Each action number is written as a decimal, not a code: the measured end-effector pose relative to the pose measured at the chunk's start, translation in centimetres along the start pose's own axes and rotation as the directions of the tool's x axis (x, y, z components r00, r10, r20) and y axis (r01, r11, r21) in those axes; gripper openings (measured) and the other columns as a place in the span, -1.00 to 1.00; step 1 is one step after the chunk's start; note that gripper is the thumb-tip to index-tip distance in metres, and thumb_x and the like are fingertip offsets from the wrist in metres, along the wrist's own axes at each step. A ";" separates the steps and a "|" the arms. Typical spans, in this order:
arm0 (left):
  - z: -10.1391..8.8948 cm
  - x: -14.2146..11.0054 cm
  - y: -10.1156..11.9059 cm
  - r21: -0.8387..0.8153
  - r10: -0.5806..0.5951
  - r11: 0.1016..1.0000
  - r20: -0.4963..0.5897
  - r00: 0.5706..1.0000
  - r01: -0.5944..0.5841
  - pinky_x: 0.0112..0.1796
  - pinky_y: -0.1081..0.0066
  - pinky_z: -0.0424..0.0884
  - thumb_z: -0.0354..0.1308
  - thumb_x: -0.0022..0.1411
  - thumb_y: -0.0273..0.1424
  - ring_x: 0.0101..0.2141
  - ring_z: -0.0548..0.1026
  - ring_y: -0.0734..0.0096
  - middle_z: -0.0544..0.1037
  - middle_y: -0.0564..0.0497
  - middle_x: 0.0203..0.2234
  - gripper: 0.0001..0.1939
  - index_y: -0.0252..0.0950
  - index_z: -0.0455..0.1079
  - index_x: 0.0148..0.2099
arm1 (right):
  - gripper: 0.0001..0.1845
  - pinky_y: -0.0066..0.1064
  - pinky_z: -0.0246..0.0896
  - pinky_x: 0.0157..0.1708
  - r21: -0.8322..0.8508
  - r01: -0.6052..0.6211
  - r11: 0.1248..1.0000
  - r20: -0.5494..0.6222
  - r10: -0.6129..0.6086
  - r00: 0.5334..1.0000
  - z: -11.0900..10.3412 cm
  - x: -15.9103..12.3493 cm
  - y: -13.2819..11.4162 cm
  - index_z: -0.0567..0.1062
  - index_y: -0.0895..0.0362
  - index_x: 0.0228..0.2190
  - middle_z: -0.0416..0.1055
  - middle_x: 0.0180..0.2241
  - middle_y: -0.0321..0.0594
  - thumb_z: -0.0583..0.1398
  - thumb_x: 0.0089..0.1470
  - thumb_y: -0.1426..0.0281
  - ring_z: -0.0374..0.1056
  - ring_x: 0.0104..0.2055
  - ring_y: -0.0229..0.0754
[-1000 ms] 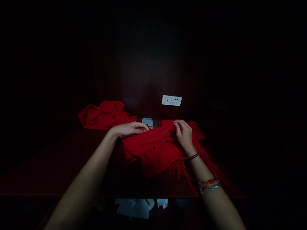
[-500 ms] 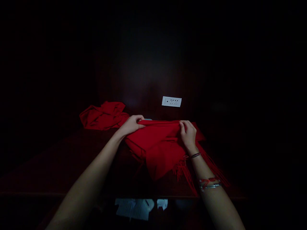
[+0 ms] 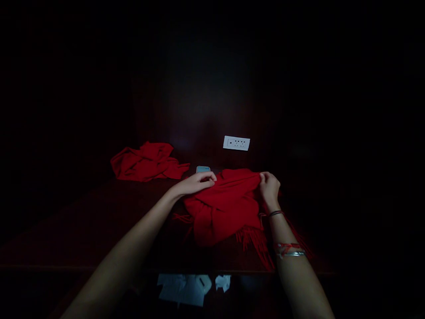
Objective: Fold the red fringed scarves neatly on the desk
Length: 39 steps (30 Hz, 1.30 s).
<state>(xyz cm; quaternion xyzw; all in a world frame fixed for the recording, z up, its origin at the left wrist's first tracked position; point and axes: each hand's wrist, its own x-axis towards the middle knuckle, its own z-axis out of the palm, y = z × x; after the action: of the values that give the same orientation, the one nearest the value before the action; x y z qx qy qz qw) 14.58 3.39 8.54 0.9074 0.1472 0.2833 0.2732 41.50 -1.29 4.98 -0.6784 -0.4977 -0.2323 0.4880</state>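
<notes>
A red scarf (image 3: 226,212) with fringed ends lies bunched on the dark tabletop, its fringe spreading towards the front and right. My right hand (image 3: 269,188) pinches the scarf's upper right edge between thumb and fingers and holds it taut. At the scarf's upper left, my left hand (image 3: 199,182) is closed with thumb and fingertips on the cloth. Just behind that hand lies a phone (image 3: 203,169), its lower part hidden.
A second heap of red cloth (image 3: 146,161) rests at the back left. On the dark wall is a white socket plate (image 3: 236,143). Below the table's front edge, pale papers (image 3: 182,289) and a small crumpled white piece (image 3: 222,282) show dimly.
My right hand has moved rightwards with the scarf's edge. My left hand lifted the cloth near the phone, then came lower and right; the scarf's left side has shifted right and bunched up.
</notes>
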 end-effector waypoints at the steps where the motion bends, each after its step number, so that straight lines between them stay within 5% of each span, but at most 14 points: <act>1: 0.0 -0.1 0.1 -0.038 0.017 0.999 0.013 1.000 -0.017 -0.35 0.49 0.18 -0.05 0.04 -0.32 -0.39 0.27 0.47 0.32 0.06 -0.43 -0.83 -0.31 0.23 -0.34 | -0.77 -0.42 0.03 -0.44 -0.027 0.008 1.000 0.082 -0.006 0.997 0.2 0.0 0.2 0.40 0.18 -0.51 0.36 -0.51 -0.14 -0.03 -0.03 0.41 0.22 -0.47 -0.20; 5: -0.8 -0.2 -1.2 0.038 -0.012 0.999 -0.058 0.998 0.014 -0.41 0.52 0.19 0.00 -0.02 -0.37 -0.45 0.25 0.49 0.28 0.09 -0.52 -0.88 -0.32 0.18 -0.43 | -0.77 -0.44 0.02 -0.44 -0.028 0.107 0.994 0.199 -0.099 0.975 0.6 -0.4 -0.4 0.39 0.17 -0.53 0.37 -0.50 -0.15 -0.04 -0.03 0.42 0.23 -0.46 -0.21; 10: -5.0 1.9 -2.5 0.495 -0.014 0.843 -0.374 0.927 0.212 -0.40 0.48 0.19 -0.10 -0.07 -0.53 -0.47 0.26 0.44 0.29 0.05 -0.54 -0.88 -0.32 0.20 -0.40 | -0.69 -0.49 0.02 -0.48 0.128 0.100 0.987 0.180 -0.122 0.976 0.6 -0.4 -3.1 0.36 0.17 -0.46 0.37 -0.51 -0.19 -0.12 0.04 0.36 0.26 -0.47 -0.23; 14: -12.0 5.2 -0.1 0.672 0.094 0.648 -0.537 0.839 0.358 -0.29 0.42 0.21 -0.12 -0.03 -0.50 -0.35 0.31 0.36 0.37 -0.05 -0.40 -0.76 -0.34 0.24 -0.25 | -0.70 -0.51 0.00 -0.49 0.149 0.242 0.959 0.143 -0.263 0.954 -1.1 4.6 -6.8 0.36 0.16 -0.44 0.36 -0.52 -0.21 -0.12 0.06 0.36 0.25 -0.49 -0.26; 17: -16.2 6.7 1.8 0.663 -0.037 0.535 -0.601 0.799 0.524 -0.32 0.42 0.24 -0.08 -0.02 -0.41 -0.35 0.35 0.32 0.40 -0.06 -0.39 -0.75 -0.31 0.29 -0.24 | -0.71 -0.51 -0.01 -0.49 0.045 0.307 0.951 -0.009 -0.307 0.952 -4.1 10.1 -9.1 0.36 0.18 -0.39 0.37 -0.48 -0.16 -0.11 0.07 0.36 0.24 -0.46 -0.26; 19: -16.8 6.6 2.0 0.657 -0.179 0.477 -0.578 0.796 0.584 -0.36 0.42 0.26 -0.03 -0.04 -0.37 -0.37 0.37 0.29 0.42 -0.05 -0.41 -0.77 -0.29 0.33 -0.30 | -0.71 -0.51 -0.02 -0.49 -0.053 0.330 0.943 -0.020 -0.331 0.943 -5.6 12.1 -9.6 0.35 0.19 -0.36 0.37 -0.46 -0.13 -0.11 0.08 0.35 0.25 -0.45 -0.25; 23: -12.4 4.0 -0.4 0.701 -0.301 0.476 -0.438 0.847 0.531 -0.42 0.46 0.26 0.05 -0.14 -0.40 -0.38 0.38 0.28 0.43 -0.07 -0.43 -0.87 -0.30 0.36 -0.46 | -0.73 -0.50 -0.01 -0.50 -0.191 0.399 0.897 0.289 -0.337 0.896 -5.3 9.7 -7.6 0.35 0.18 -0.32 0.39 -0.44 -0.09 -0.09 0.08 0.35 0.28 -0.43 -0.23; 27: -5.7 1.3 -3.6 0.682 -0.239 0.630 -0.285 0.928 0.372 -0.43 0.53 0.23 -0.02 -0.05 -0.43 -0.46 0.36 0.43 0.43 0.00 -0.52 -0.87 -0.32 0.34 -0.51 | -0.77 -0.46 0.04 -0.47 -0.298 0.367 0.881 0.659 -0.088 0.747 -2.3 4.2 -4.2 0.40 0.22 -0.38 0.39 -0.38 -0.01 -0.03 0.03 0.42 0.31 -0.37 -0.17; 29: -3.3 0.9 -4.7 0.627 -0.179 0.719 -0.248 0.952 0.299 -0.42 0.54 0.23 -0.06 0.00 -0.43 -0.47 0.35 0.47 0.42 0.03 -0.52 -0.84 -0.32 0.34 -0.47 | -0.79 -0.44 0.07 -0.41 -0.272 0.375 0.886 0.701 -0.084 0.708 -0.9 2.4 -3.9 0.40 0.21 -0.35 0.36 -0.30 -0.01 0.02 0.00 0.41 0.30 -0.28 -0.15; 32: -1.1 1.4 -5.5 0.495 -0.032 0.853 -0.270 0.962 0.167 -0.36 0.52 0.23 -0.09 0.04 -0.43 -0.43 0.35 0.47 0.42 0.03 -0.48 -0.82 -0.32 0.33 -0.43 | -0.68 -0.40 0.07 -0.27 -0.066 0.417 0.906 0.648 -0.279 0.709 0.9 0.7 -5.9 0.33 0.16 -0.20 0.28 -0.15 -0.08 0.07 -0.02 0.31 0.20 -0.13 -0.15; 36: 0.9 2.1 -6.1 0.391 0.059 0.911 -0.438 0.897 0.131 -0.30 0.48 0.24 -0.07 0.05 -0.42 -0.38 0.34 0.45 0.40 0.02 -0.46 -0.85 -0.33 0.31 -0.42 | -0.60 -0.40 0.07 -0.26 0.196 0.478 0.856 0.586 -0.493 0.643 3.4 -1.4 -9.6 0.32 0.13 -0.17 0.31 -0.19 -0.14 0.11 -0.07 0.22 0.20 -0.16 -0.17; 39: 1.7 1.6 -6.9 0.376 0.073 0.914 -0.517 0.853 0.150 -0.30 0.47 0.25 -0.08 0.07 -0.44 -0.38 0.34 0.45 0.38 0.02 -0.46 -0.85 -0.33 0.29 -0.43 | -0.76 -0.41 0.06 -0.31 0.157 0.472 0.867 0.552 -0.474 0.686 4.9 -3.0 -10.6 0.39 0.15 -0.28 0.37 -0.31 -0.15 0.08 -0.02 0.32 0.25 -0.27 -0.20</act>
<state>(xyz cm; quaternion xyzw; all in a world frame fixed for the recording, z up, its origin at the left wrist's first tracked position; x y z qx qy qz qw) 16.06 8.92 4.12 0.8297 0.2892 0.4761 0.0359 29.91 2.06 5.14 -0.5639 -0.7790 -0.1342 0.2392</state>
